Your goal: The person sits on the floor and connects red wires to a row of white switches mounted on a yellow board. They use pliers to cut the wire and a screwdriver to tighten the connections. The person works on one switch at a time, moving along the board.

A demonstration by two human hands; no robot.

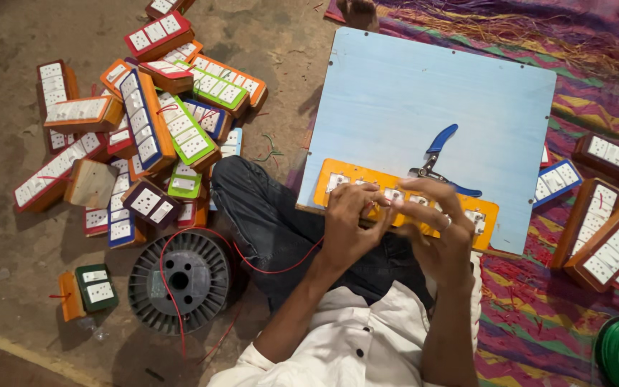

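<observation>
On the near edge of the light blue board, which is propped across the lap, a long yellow switch panel is laid flat. Both hands are brought together over its middle: the left hand is curled on the panel with its grip closed around something small that cannot be made out, and the right hand is spread just beside it, fingers bent over the panel's right half. Blue-handled pliers are left on the board just behind the right hand, untouched. A red wire is run from the left hand to a grey spool on the floor, near a heap of coloured switch boxes
</observation>
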